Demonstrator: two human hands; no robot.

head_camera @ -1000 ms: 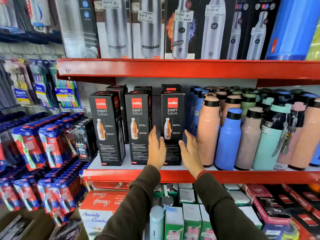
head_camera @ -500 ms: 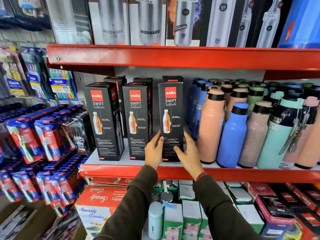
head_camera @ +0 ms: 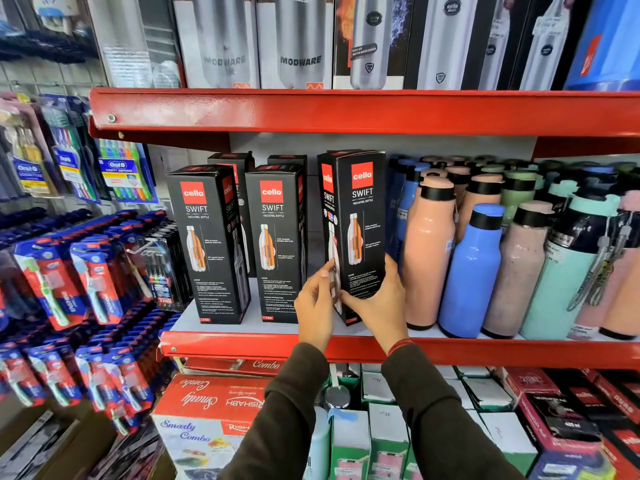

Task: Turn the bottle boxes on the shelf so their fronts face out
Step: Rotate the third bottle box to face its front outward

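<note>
Now, with your left hand (head_camera: 313, 303) and right hand (head_camera: 375, 299) clasping the rightmost box (head_camera: 360, 233) low, square its front outward, clear of the peach bottle (head_camera: 429, 251).

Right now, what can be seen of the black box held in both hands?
The black box is tall, apparently cardboard, with a red "cello" logo, "SWIFT" lettering and a bottle picture. It stands upright on the red shelf, turned so two printed faces show, beside a peach bottle. The left hand and right hand grip its lower part.
</note>
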